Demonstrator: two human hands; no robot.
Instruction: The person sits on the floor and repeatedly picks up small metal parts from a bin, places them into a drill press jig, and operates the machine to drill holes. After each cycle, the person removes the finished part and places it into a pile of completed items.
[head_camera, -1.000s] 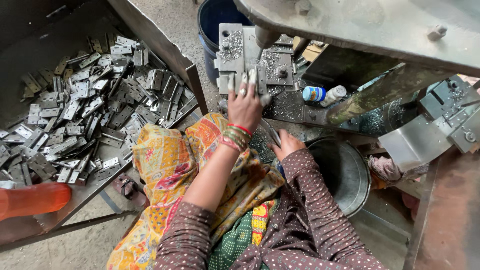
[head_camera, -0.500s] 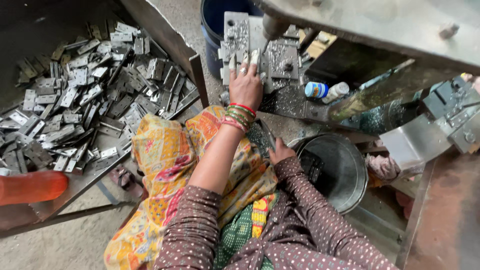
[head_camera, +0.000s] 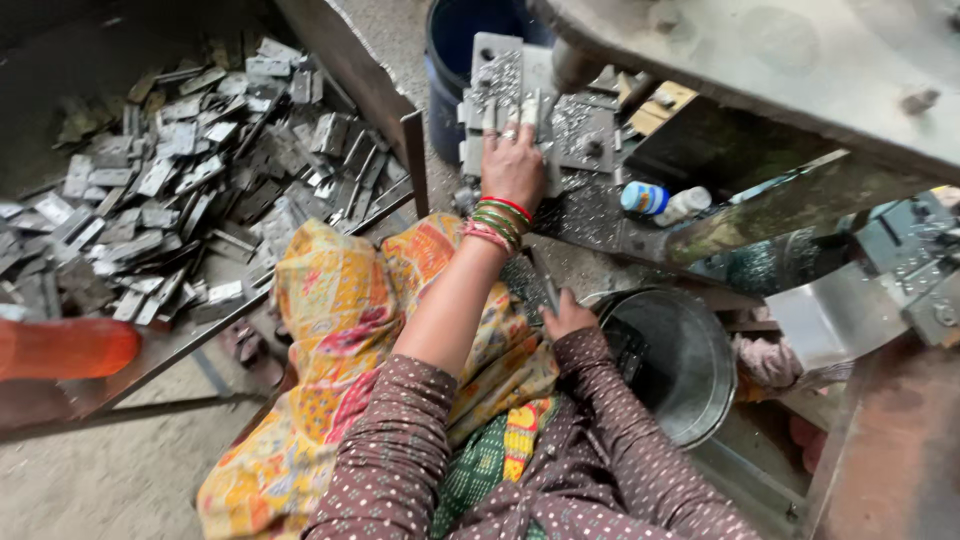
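Since a second ago my left hand (head_camera: 512, 168) is staying stretched out on the grey perforated metal plate (head_camera: 520, 95), fingers spread flat, gripping nothing. Beside that plate, toward me, my right hand (head_camera: 566, 315) is closing around a thin dark strip (head_camera: 549, 290), just next to the round steel bucket (head_camera: 672, 362). Left of the plate, flat dull metal pieces (head_camera: 170, 200) are lying heaped in a tray.
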